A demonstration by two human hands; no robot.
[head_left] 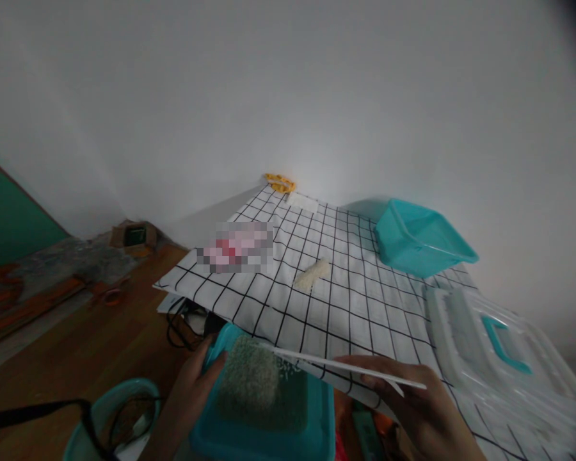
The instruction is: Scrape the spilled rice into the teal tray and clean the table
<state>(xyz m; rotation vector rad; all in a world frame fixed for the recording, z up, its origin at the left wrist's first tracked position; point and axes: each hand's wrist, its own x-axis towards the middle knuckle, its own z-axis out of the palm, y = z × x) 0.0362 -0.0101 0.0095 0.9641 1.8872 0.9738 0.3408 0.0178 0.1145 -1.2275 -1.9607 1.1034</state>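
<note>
My left hand [192,390] grips the left rim of a turquoise plastic tub [322,422], held tilted below the table's front edge. A heap of pale, rice-like grains [252,378] lies inside it, with loose grains scattered at its right side. Between the fingers of my right hand [408,400] is a thin white flat strip [317,360]. The strip reaches left across the tub's upper edge, along the cloth's border. On the checked tablecloth [365,307] lies a small pile of similar pale grains [312,275].
A turquoise bin [408,246] stands at the table's back right, with a clear lidded box [489,346] nearer. A blurred pink item [235,246] lies left; a yellow item [281,182] sits at the far corner. A bucket [141,387] stands lower left. A white wall rises behind.
</note>
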